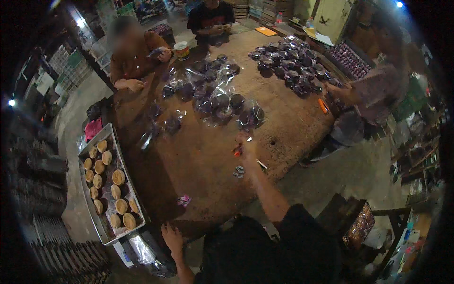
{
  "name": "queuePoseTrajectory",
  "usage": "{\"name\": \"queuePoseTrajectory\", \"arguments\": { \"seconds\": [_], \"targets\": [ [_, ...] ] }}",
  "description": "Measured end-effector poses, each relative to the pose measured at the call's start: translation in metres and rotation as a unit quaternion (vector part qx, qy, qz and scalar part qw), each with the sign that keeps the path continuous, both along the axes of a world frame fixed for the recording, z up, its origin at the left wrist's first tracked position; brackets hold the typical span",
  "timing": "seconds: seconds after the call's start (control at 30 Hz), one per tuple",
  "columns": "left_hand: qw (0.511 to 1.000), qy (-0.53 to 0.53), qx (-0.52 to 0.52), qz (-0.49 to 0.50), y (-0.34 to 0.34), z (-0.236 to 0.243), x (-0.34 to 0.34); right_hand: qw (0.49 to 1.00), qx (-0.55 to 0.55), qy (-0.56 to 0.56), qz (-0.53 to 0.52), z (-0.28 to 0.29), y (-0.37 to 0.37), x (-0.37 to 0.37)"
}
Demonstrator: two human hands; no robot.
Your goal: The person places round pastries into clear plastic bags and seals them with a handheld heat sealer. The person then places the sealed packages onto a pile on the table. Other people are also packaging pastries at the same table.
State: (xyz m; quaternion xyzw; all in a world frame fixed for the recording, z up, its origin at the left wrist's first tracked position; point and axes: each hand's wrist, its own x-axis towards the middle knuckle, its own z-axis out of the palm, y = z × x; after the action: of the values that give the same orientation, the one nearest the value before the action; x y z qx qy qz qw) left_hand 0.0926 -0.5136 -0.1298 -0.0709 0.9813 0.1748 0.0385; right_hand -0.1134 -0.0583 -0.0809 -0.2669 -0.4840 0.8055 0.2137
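Note:
My right hand (pixel 244 145) reaches out over the brown table, closed around what looks like a small orange stapler (pixel 237 152); the fingers partly hide it. Just beyond it lie clear plastic bags (pixel 250 116) with dark round pieces inside, part of a loose spread. A few small grey strips (pixel 239 172) lie by my right wrist, next to a thin white stick (pixel 262 164). My left hand (pixel 172 235) rests at the near table edge with its fingers apart and nothing in it. Beside it stands a metal tray (pixel 142 218) of round brown cakes (pixel 118 177).
Two people sit across the table, and another person's arm (pixel 345 94) reaches in from the right beside a heap of bagged pieces (pixel 288 61). An orange tool (pixel 323 105) lies near that arm. A tub (pixel 181 50) stands at the far side; a pink scrap (pixel 183 200) lies nearer me.

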Motion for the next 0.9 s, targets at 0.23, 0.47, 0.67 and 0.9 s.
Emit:
{"name": "queuePoseTrajectory", "arguments": {
  "seconds": [0.23, 0.47, 0.67, 0.9],
  "targets": [
    [1.0, -0.021, -0.005, -0.003, 0.01, 0.026, 0.0, 0.957, 0.117, -0.035, 0.264, -0.044, -0.071, -0.045],
    [0.997, -0.064, 0.033, 0.029, 0.015, 0.041, -0.01, 0.695, 0.647, 0.039, 0.311, -0.043, -0.14, -0.163],
    [1.0, -0.023, -0.016, -0.007, 0.016, 0.026, -0.003, 0.576, 0.748, 0.0, 0.33, -0.042, -0.187, -0.214],
    [0.995, -0.059, 0.075, 0.027, 0.009, 0.016, 0.0, 0.774, 0.568, 0.055, 0.273, 0.009, -0.209, -0.16]
  ]
}}
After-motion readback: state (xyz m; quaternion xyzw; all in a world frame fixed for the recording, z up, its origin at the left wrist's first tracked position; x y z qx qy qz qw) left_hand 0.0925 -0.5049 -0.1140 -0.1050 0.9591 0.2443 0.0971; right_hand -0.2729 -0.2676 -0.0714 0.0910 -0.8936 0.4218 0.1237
